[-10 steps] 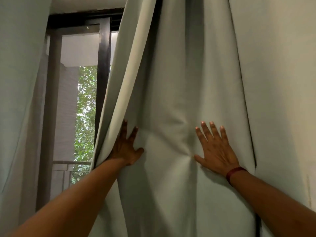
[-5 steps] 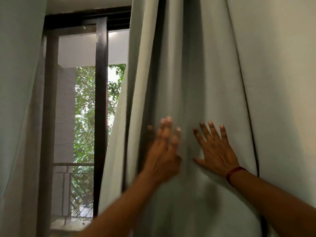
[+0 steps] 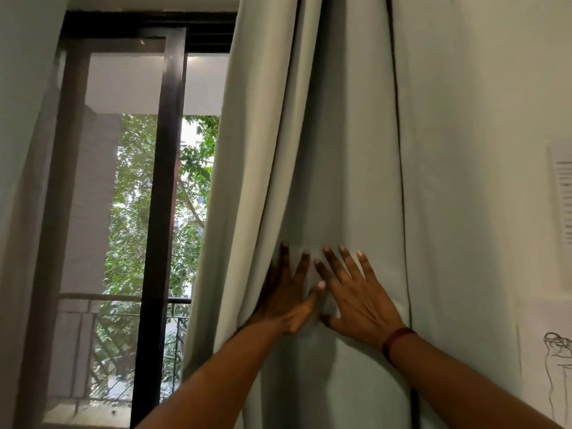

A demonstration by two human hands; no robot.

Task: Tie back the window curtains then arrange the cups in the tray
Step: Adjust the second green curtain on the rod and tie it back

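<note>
A pale grey-green curtain point(image 3: 325, 150) hangs in folds right of the window, bunched toward the wall. My left hand point(image 3: 286, 297) lies flat against the gathered folds with fingers spread, partly tucked behind the curtain's edge fold. My right hand point(image 3: 356, 297) presses flat on the cloth just beside it, fingers spread; a dark red band circles its wrist. The two hands almost touch. Neither hand grips the cloth. A second curtain point(image 3: 18, 181) of the same colour hangs at the far left. No cups, tray or tie-back are in view.
A dark window frame point(image 3: 161, 196) stands between the curtains, with trees and a balcony railing point(image 3: 123, 300) outside. The wall point(image 3: 495, 150) on the right carries a printed sheet point(image 3: 563, 205) and a line drawing point(image 3: 557, 366).
My left hand has swept the curtain's edge rightward, from the window side to beside my right hand. More window now shows. My right hand has stayed put.
</note>
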